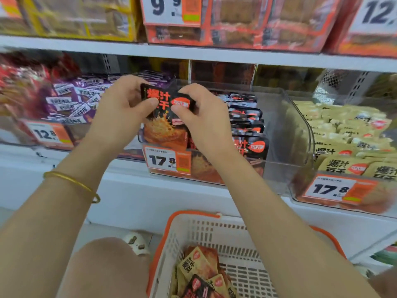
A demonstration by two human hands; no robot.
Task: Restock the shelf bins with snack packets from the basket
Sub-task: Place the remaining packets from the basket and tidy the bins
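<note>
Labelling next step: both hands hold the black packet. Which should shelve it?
Right hand, probably: holding the black packet nearest the stocked row in the clear bin; left hand sits by purple packets.

White shelf (pixel 133 190) carries clear bins (pixel 285 134) holding snack packets (pixel 245 117).

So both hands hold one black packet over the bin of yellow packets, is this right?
No. The left hand and right hand hold the black packet over the black-packet bin; the yellow bin stands to its right. The head view shows this.
</note>
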